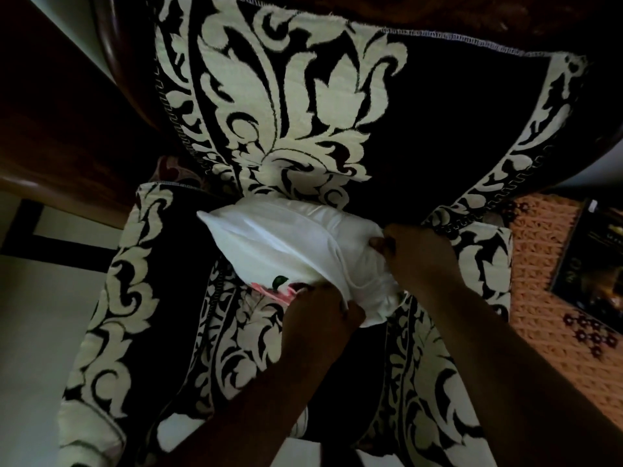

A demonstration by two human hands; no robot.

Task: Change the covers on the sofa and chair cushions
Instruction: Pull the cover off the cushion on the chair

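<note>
Here, white cushion [290,244], creased, floral print underside.

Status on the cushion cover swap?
Done: chair seat and back wear dark floral covers. In hand: both hands, left hand and right hand, grip the white cushion at its open end. Left: whether its cover goes on or off is unclear.

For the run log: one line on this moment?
left hand: grips white cushion | right hand: pinches it | on patterned chair
</note>
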